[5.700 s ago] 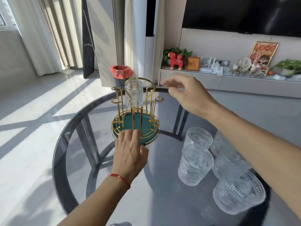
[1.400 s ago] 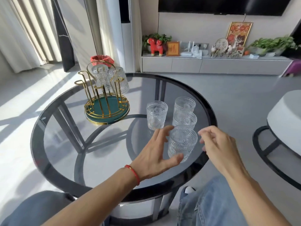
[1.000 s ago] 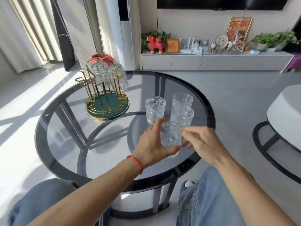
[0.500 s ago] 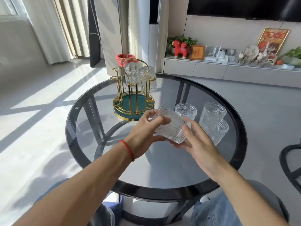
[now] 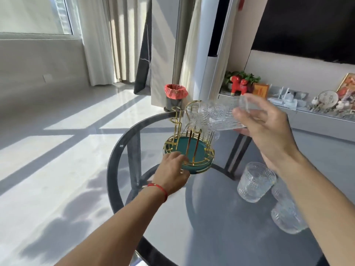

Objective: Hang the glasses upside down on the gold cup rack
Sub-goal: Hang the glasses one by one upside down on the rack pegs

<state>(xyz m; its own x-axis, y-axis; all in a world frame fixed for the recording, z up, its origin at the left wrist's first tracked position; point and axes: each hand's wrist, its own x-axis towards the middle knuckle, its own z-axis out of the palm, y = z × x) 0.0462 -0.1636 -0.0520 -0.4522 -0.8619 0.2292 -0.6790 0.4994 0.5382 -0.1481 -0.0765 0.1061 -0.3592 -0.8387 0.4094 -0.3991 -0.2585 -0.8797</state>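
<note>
**A:** Where is the glass that is being hung?

**B:** A clear, patterned glass [image 5: 222, 118] is in the air, lying nearly on its side, just above and to the right of the gold cup rack [image 5: 189, 143]. The right hand [image 5: 269, 129] holds it by its base end, fingers curled and clamped around it, with the open mouth pointing left toward the rack's prongs. My guess is that the tilt is the halfway point of turning it upside down.

**A:** And the other hand?

**B:** The left hand [image 5: 172, 169], with a red string bracelet [image 5: 159, 189] at the wrist, rests on the near rim of the rack's round green base tray [image 5: 199, 150]. The fingers are loosely spread against the gold edge, not gripping anything. It probably steadies the light rack so that it does not slide or tip on the smooth tabletop.

**A:** What does the rack hold?

**B:** At least one hung glass [image 5: 193, 118] sits mouth down on a prong at the back. More glass shows behind the held one, but the overlap makes the count unclear. The hooked prongs on the left [image 5: 176, 120] are bare, and the tray itself holds nothing.

**A:** What surrounds it?

**B:** The rack stands on a round glass table [image 5: 211, 217] with a dark rim. Upright glasses waiting on the table [image 5: 255, 183] cluster at the right, near the person's right forearm, empty and mouth up.
</note>
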